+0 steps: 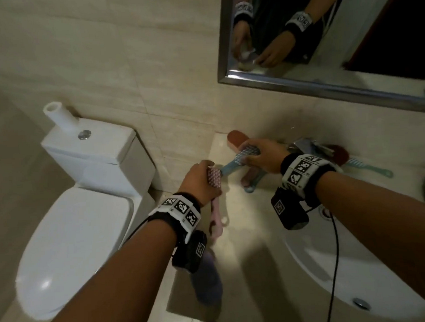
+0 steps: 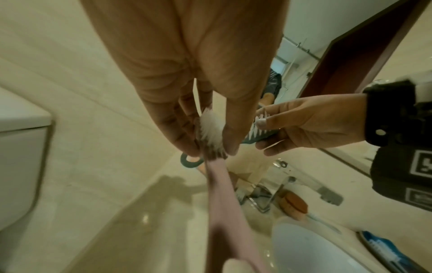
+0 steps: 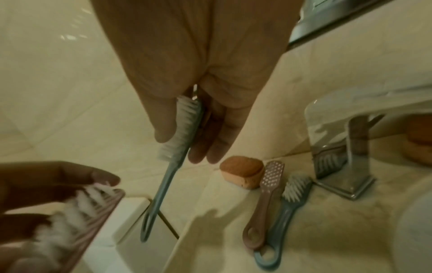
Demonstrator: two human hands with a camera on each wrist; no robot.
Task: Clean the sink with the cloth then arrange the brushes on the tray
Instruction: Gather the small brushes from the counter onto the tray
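My left hand (image 1: 207, 176) grips a pink brush (image 1: 214, 185) by its bristled head, the handle hanging down over the counter. In the left wrist view my left-hand fingers (image 2: 184, 133) and thumb pinch the white bristles of this pink brush (image 2: 224, 203). My right hand (image 1: 253, 156) holds a blue brush (image 1: 233, 163) by its head, handle pointing left towards the pink one. The right wrist view shows that blue brush (image 3: 168, 177) clamped between thumb and fingers. A purple cloth (image 1: 208, 284) lies at the counter's front edge, under my left wrist. The white sink (image 1: 359, 264) is at the lower right.
One pink brush (image 3: 264, 199) and one blue brush (image 3: 282, 218) lie side by side on the counter beside an orange block (image 3: 243, 171). The chrome faucet (image 3: 346, 157) stands right of them. Another brown brush (image 1: 414, 150) and blue brush (image 1: 369, 167) lie beyond it. A toilet (image 1: 86, 216) adjoins the counter's left edge.
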